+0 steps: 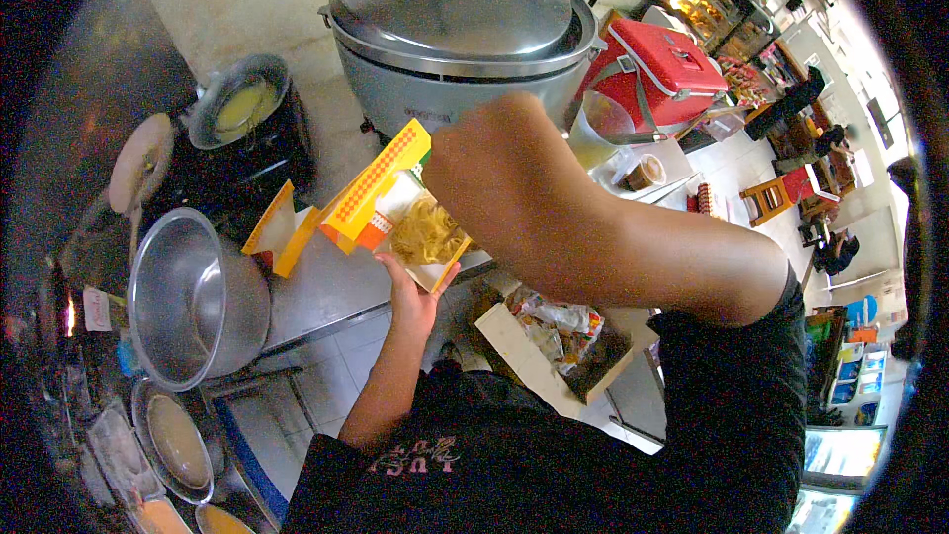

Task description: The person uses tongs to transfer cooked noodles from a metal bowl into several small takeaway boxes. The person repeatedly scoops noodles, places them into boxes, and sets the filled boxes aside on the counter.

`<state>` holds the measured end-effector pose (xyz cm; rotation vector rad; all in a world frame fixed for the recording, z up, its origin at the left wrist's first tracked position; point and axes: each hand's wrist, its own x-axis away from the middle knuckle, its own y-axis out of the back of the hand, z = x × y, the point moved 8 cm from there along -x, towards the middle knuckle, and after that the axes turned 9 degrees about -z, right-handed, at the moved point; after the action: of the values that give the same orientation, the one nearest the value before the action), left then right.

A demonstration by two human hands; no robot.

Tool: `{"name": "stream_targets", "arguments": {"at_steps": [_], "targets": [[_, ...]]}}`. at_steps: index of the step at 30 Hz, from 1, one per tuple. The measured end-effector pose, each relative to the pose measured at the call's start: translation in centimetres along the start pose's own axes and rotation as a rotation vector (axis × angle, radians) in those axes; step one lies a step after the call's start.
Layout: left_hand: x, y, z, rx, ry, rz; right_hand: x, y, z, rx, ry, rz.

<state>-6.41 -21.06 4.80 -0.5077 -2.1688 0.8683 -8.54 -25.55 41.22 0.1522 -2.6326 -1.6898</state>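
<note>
- Yellow card makes up the takeaway box (398,200), which is near the middle of the frame, over the edge of the metal counter (341,289).
- Food is already in it: a heap of yellow noodles (423,233), or something very like noodles. I think the filling is done, or at least partly done.
- The lid flap (376,178) is not shut. It stands up on the upper left side of the box, so closing seems to be left.
- The box is bright yellow outside, with little orange shapes, and pale inside. It is tilted, so I can see right into it.
- The noodles look thin, curly and a bit shiny. They sit in a messy nest.
- The left hand (420,302) grips the box from below, with its thumb on the near side.
- The right hand (470,153) is blurry, up by the other side of the box. I cannot tell if it is holding anything.
- Another bit of yellow card (282,237), maybe a second box, is open on the counter just to the left.
- A big clear bowl (163,302) is at the left of the frame, and a huge silver rice cooker (435,5) is at the top middle.
</note>
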Motion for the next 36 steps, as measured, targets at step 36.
{"name": "stream_targets", "arguments": {"at_steps": [36], "targets": [[-0.3, 0.4, -6.1, -0.353, 0.022, 0.087, 21.1, -30.3, 0.1, -1.603, -1.234, 0.1]]}}
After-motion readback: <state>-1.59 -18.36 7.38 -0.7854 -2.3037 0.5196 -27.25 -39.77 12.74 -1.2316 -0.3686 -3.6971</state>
